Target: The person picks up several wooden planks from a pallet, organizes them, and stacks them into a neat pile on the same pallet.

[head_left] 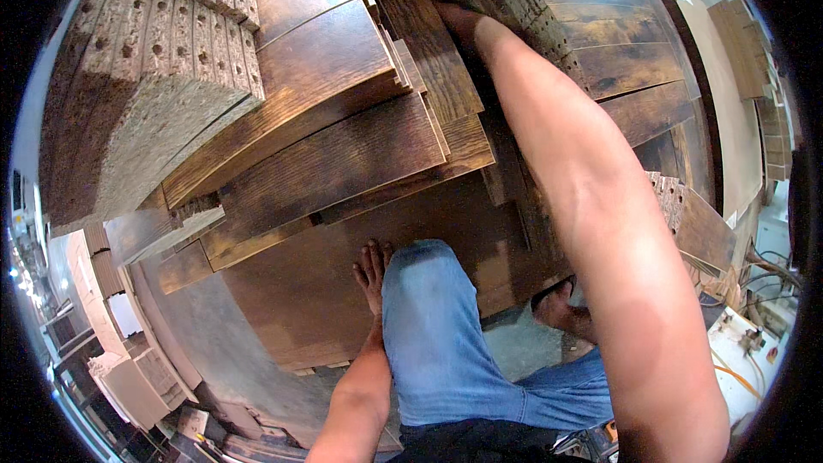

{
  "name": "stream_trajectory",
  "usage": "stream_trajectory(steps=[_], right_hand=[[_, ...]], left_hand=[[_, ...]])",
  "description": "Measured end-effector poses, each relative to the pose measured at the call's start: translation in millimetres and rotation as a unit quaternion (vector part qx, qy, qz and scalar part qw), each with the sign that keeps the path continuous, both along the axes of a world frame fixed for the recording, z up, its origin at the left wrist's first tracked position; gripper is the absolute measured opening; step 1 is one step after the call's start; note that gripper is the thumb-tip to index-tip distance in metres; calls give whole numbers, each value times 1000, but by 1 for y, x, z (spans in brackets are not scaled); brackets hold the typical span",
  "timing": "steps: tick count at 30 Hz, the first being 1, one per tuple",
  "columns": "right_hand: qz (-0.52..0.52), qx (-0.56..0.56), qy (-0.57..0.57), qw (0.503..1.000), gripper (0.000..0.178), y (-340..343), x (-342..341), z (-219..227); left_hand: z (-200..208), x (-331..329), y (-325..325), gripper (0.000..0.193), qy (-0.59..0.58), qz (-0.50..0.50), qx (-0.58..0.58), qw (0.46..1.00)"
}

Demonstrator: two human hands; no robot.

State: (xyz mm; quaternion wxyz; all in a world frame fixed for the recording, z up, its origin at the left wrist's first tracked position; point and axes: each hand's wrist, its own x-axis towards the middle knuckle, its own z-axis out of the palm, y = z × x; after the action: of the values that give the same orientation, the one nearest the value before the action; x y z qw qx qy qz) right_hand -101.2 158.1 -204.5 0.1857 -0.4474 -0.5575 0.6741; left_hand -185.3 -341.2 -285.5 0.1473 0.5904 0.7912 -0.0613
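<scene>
My left hand (370,273) rests with fingers stretched out on a large brown board (300,300), beside my bent knee in blue jeans. My right arm reaches far forward between two stacks of wood-grain panels. At its end my right hand (457,21) is in shadow against the edge of a dark wood-grain panel (429,43); its fingers are hard to make out. Left of that panel, several dark brown panels (343,150) lie overlapped in uneven steps. Whether the right hand grips or only touches the panel is hidden.
A tall stack of particleboard pieces with drilled edges (163,43) stands at the upper left. Another panel stack (617,34) rises right of my arm. My foot (561,304) is beside the board. Cables (771,266) and a white surface (741,347) are at the far right.
</scene>
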Motion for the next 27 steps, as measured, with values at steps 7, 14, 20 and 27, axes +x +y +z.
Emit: stream_trajectory(steps=[7,14,20,27], right_hand=[[-31,-144,-151,977,53,-57,33,17],[-193,-176,-117,958,68,-185,72,46],[-160,191,-131,960,42,-300,123,46],[-70,292,-255,919,66,-388,138,15]], left_hand=[[10,1,3,56,-28,9,-4,1000],[8,-4,2,49,-5,-1,31,999],[11,-2,4,42,-17,10,24,1000],[27,-11,10,37,-74,49,40,995]])
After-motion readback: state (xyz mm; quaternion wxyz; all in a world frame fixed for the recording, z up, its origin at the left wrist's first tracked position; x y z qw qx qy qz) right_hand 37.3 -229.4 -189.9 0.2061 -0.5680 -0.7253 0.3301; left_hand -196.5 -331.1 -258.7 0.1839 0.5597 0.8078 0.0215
